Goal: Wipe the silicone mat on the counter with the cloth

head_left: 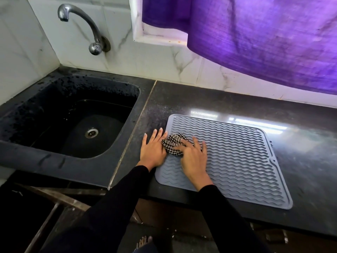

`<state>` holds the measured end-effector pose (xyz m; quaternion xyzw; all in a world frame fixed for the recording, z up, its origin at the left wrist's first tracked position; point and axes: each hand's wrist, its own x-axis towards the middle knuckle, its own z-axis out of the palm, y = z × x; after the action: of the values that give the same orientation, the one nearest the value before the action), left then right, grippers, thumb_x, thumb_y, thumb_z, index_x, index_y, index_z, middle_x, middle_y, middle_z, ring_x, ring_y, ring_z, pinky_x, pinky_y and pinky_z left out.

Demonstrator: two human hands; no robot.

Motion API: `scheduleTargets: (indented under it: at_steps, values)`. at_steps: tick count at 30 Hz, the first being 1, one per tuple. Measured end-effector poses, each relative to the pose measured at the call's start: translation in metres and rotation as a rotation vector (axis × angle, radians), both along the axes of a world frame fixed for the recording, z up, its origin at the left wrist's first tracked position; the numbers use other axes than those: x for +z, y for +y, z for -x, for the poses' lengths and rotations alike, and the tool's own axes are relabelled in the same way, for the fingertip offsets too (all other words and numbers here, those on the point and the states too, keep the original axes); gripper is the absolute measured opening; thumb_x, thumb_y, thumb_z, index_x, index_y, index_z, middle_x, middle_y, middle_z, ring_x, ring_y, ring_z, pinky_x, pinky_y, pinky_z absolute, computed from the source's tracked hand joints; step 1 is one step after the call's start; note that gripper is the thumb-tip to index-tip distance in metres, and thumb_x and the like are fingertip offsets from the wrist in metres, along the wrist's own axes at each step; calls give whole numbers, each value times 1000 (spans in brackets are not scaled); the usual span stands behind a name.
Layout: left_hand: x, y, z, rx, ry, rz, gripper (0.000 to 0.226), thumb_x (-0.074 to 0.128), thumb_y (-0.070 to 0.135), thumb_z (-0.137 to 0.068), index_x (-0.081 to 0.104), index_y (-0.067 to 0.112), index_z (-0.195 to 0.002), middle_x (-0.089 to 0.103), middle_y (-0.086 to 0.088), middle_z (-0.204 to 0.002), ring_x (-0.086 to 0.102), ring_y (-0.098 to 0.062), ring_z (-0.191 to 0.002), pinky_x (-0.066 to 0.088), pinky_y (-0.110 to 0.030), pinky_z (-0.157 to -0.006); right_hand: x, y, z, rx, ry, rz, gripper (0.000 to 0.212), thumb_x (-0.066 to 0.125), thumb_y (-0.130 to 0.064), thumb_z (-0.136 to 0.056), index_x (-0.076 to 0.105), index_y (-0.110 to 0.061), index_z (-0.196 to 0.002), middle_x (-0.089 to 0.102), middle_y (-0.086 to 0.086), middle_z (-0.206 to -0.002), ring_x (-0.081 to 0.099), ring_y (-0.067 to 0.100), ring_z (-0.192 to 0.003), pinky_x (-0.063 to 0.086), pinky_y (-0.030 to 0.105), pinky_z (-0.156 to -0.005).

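Grey silicone mat (235, 157) w/ wavy ridges sits flat on the dark counter (300, 143), centre-right of the frame, its near corner poking just past the counter's front edge. Checked cloth (173, 144) is bunched up on the mat's left side. Right hand (194, 157) is on top of it — fingers spread and a bit bent, pressing the cloth down, fingertips reaching past it onto the ridges. Left hand (154, 149) lies flat w/ straight fingers just left of that, mostly on bare counter at the mat's left edge, touching the cloth's side. Both arms in black sleeves. Black sink (73, 125) takes up the left half of the frame, metal tap (82, 24) on the tiled wall at upper left — purple curtain (255, 33) hangs across the upper right.
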<state>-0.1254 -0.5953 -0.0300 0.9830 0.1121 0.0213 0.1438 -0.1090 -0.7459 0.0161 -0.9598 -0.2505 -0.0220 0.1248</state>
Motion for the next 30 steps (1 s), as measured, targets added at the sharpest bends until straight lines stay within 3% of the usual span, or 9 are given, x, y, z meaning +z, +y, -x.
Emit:
scheduleTargets:
  at_steps: [6,8,10,12,14,17,20,23,30]
  values:
    - [1,-1,0,15,-16,41,50,18,30,-101,11,24,-150,7,2,-159,0,-15,-146,-7,-45,-115,7,-18,-11,-9,-23,124,39,53,-9,-86,62,-34,-115,39,-8,-147,10,22,-146,-5,46,-118]
    - [0,-1,0,10,-18,44,49,18,30,-101,11,24,-150,8,2,-159,1,-15,-146,-7,-45,-116,8,-24,-20,-62,17,143,34,57,-11,-85,66,-33,-110,47,-2,-142,22,22,-143,-2,43,-118]
    - [2,-1,-1,11,-21,67,49,19,29,-101,14,24,-149,10,1,-158,2,-16,-146,-6,-46,-116,16,-31,-31,-194,117,-4,26,55,-13,-85,72,-25,-100,64,5,-121,49,26,-125,23,38,-113]
    - [5,2,-4,22,-47,80,47,23,26,-100,23,22,-147,16,0,-157,7,-16,-146,-5,-45,-116,30,-36,-41,-378,250,-307,29,51,-6,-83,76,-19,-92,73,7,-99,64,24,-88,48,27,-78]
    - [7,6,-11,24,-90,75,46,24,24,-100,27,21,-146,18,-2,-157,8,-17,-146,-5,-44,-116,35,-29,-46,-412,255,-500,37,48,0,-80,74,-19,-98,74,7,-97,59,17,-63,44,21,-55]
    - [7,12,-26,-19,-56,53,51,25,23,-100,14,18,-149,6,-4,-159,-1,-18,-146,-7,-43,-116,27,1,-34,-160,221,-443,50,50,6,-78,65,-21,-117,64,3,-123,63,20,-101,45,20,-89]
    - [4,15,-35,-60,50,-1,59,29,29,-98,4,17,-150,-1,-2,-159,-6,-17,-146,-8,-43,-117,-3,13,-18,67,117,-149,61,53,5,-80,50,-24,-133,45,-2,-144,37,19,-135,17,25,-114]
    - [1,17,-34,-65,55,1,58,26,33,-98,4,18,-150,-1,-1,-159,-6,-16,-146,-8,-43,-117,-12,1,-18,157,30,-63,61,53,3,-80,47,-23,-135,39,-5,-147,27,16,-141,4,24,-115]
    - [1,14,-33,-36,-19,28,51,22,24,-100,13,19,-150,8,0,-159,0,-15,-146,-4,-42,-117,13,-37,-37,-14,105,26,48,50,-7,-81,63,-40,-114,61,-10,-126,58,18,-114,47,31,-90]
